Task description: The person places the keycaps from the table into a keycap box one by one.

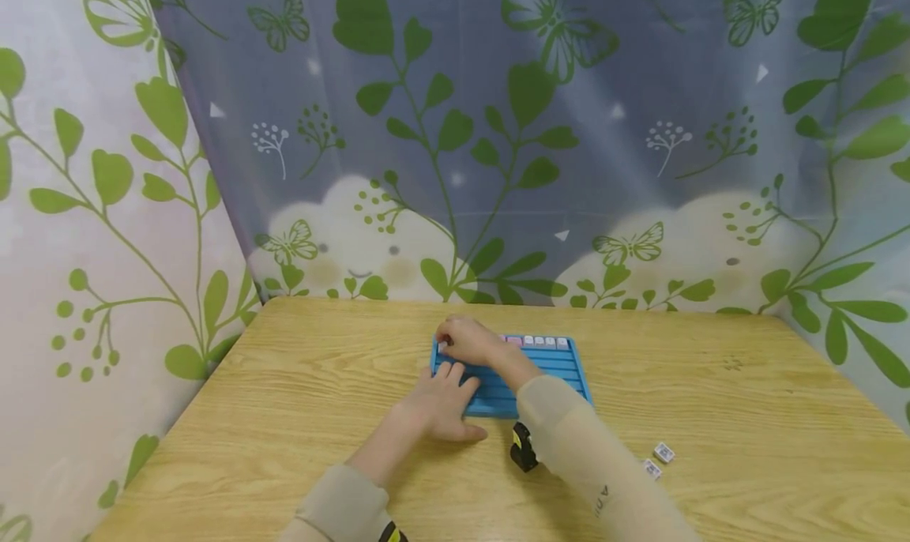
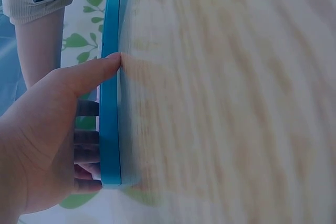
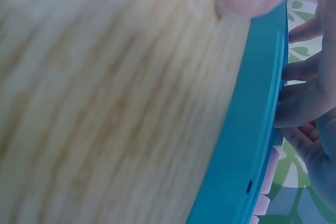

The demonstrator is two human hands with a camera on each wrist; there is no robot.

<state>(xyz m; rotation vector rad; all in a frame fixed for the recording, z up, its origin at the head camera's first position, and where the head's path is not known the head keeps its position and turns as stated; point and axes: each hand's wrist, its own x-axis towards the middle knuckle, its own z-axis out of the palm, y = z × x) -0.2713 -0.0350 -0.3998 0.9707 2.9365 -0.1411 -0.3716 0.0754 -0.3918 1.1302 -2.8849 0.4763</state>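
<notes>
A blue ridged tray lies on the wooden table, with several small white and pink tiles along its back row. My left hand rests spread over the tray's front left part. In the left wrist view its thumb touches the front edge while the fingers reach over the top. The right hand is at the back left corner, fingers curled and pinching a small white tile mostly hidden under the fingertips. Beyond the tray in the right wrist view, the right hand shows only partly.
Two loose white tiles with printed faces lie on the table, right of the right forearm. Each wrist wears a black strap; the right one hangs just in front of the tray. A patterned curtain stands behind the table.
</notes>
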